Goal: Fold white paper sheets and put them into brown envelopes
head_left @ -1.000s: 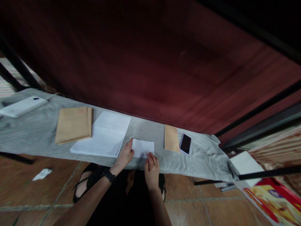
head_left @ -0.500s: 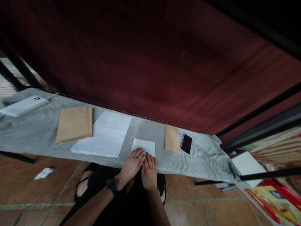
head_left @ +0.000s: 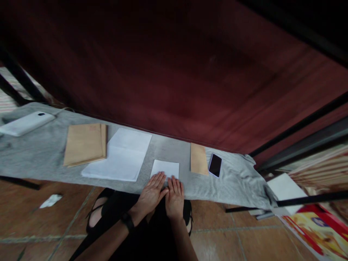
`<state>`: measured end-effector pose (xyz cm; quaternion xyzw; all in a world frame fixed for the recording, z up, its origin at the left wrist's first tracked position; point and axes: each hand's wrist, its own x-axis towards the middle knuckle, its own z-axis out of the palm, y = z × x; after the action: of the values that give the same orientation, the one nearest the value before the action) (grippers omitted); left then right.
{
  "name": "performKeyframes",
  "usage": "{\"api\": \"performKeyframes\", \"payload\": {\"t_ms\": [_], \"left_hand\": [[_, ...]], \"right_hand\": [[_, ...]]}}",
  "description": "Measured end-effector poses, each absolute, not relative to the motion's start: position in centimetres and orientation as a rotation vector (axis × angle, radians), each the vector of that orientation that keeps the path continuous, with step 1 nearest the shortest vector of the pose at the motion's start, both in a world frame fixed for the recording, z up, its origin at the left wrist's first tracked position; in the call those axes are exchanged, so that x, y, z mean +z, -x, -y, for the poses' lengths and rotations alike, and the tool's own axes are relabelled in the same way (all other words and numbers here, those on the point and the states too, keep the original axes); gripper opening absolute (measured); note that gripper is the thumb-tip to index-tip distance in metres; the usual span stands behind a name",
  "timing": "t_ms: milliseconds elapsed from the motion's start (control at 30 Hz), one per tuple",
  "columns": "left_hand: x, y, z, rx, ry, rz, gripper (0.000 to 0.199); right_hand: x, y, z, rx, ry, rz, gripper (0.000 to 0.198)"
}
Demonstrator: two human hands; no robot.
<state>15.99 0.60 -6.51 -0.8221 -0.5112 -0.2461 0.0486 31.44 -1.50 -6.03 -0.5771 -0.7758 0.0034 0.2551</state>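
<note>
A folded sheet of white paper (head_left: 166,167) lies on the grey cloth in front of me. My left hand (head_left: 152,191) rests flat across its near left edge, fingers stretched out, with a dark band on the wrist. Beside it, my right hand (head_left: 174,197) lies flat over the near right edge, fingers extended. The thumbs are close together between the hands. Fingers of both hands cover the paper's near edge. To the left are larger white sheets (head_left: 122,156) with a crease, partly beneath a stack of brown envelopes (head_left: 84,143).
A single brown envelope (head_left: 199,159) and a phone (head_left: 215,165) lie to the right. At the far left is a white device (head_left: 27,123) with a cable. The grey cloth (head_left: 233,188) covers the narrow table. A dark red panel (head_left: 174,90) rises behind it.
My hands have spread slightly apart along the paper's near edge, the right one shifting a little to the right. The paper stays in about the same place.
</note>
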Motion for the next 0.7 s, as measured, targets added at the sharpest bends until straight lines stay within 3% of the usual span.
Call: {"api": "performKeyframes", "payload": {"t_ms": [700], "left_hand": [[-6.7, -15.1, 0.1, -0.737, 2.302, 1.793, 0.066]], "right_hand": [[-6.7, -33.7, 1.5, -0.025, 1.647, 1.979, 0.049]]}}
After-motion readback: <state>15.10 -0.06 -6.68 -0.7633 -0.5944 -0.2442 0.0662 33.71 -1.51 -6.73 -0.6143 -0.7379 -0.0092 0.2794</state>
